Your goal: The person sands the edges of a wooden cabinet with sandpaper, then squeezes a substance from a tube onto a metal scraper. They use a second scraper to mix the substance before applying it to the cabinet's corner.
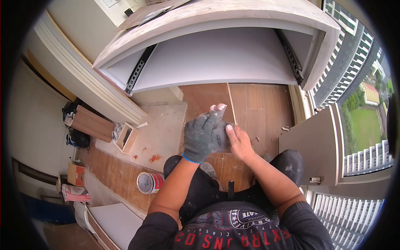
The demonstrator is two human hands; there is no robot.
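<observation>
My left hand (202,135) wears a dark grey glove with a blue cuff, its bare, whitish fingertips showing at the top. The gloved fingers are bent around a thin, flat grey piece (223,135). My bare right hand (240,143) pinches that piece's right side, thumb on top. Whether it is a sheet or a scraper I cannot make out. Both hands meet above the floor, in front of a pale cabinet frame (216,18). Its open drawer bay has a black slide rail at the left (137,71) and another rail at the right (291,58).
A paint tub (157,182) stands on the wooden floor (125,177) by my left leg. Further left lie a small wooden box (126,138), a brown board (92,122) and cartons (76,174). A pale panel (312,141) stands at the right by the window.
</observation>
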